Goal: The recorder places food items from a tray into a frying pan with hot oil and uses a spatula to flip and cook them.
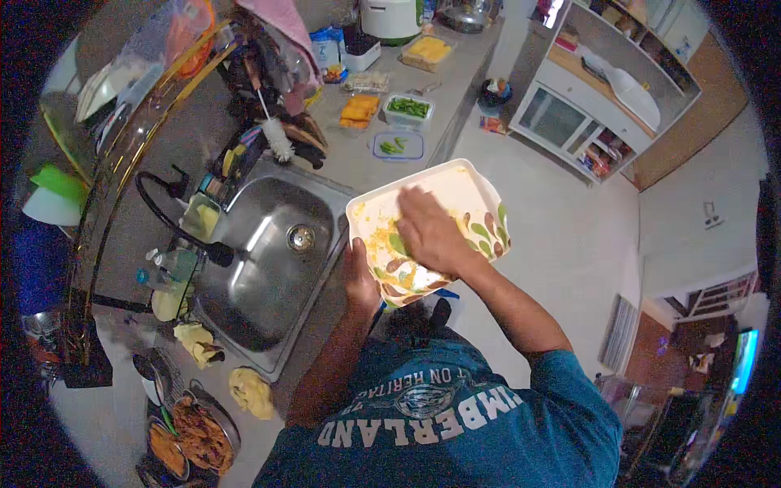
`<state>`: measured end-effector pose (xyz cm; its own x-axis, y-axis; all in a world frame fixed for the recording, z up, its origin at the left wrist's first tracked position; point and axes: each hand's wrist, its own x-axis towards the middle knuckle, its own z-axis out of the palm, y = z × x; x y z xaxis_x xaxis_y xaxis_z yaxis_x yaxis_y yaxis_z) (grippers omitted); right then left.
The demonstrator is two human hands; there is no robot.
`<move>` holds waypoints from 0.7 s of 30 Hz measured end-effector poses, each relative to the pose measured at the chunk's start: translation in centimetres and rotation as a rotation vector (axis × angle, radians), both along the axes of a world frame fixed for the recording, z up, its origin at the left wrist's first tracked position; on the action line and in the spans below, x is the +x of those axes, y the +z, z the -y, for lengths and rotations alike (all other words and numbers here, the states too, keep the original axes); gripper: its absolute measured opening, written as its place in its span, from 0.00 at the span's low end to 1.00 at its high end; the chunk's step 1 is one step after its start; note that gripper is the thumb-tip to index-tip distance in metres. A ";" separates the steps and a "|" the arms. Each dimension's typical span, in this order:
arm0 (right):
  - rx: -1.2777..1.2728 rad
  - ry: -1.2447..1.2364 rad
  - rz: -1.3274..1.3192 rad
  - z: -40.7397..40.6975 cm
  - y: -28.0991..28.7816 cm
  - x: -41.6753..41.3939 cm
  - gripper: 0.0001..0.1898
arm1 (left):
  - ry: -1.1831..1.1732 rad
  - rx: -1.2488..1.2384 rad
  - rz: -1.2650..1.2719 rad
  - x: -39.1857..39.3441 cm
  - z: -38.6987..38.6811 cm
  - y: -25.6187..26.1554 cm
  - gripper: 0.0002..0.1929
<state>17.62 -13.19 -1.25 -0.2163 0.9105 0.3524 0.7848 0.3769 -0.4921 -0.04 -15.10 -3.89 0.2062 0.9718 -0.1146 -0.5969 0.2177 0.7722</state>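
A white rectangular tray [427, 189] with a green and brown leaf pattern is held up in front of my body, beside the sink. Yellow-orange crumbs are scattered over its surface, mostly on the left half. My left hand [361, 274] grips the tray's left side, thumb along the rim. Flat against the inside of the tray lies my right hand [430, 232], slightly blurred, its fingers pointing away from me. Whether anything sits under the right palm is hidden.
Left of the tray is a stainless steel sink [262, 262] with a black faucet [219, 253]. Behind it stand a lidded container of green vegetables [409, 108] and a pack of orange slices [359, 111]. Yellow cloths [251, 392] and pans of food [201, 433] lie at lower left.
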 end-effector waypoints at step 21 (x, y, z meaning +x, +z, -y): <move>-0.010 0.600 -0.027 -14.9 1.1 18.7 0.17 | 0.084 -0.086 -0.355 19.0 -14.3 -3.0 0.27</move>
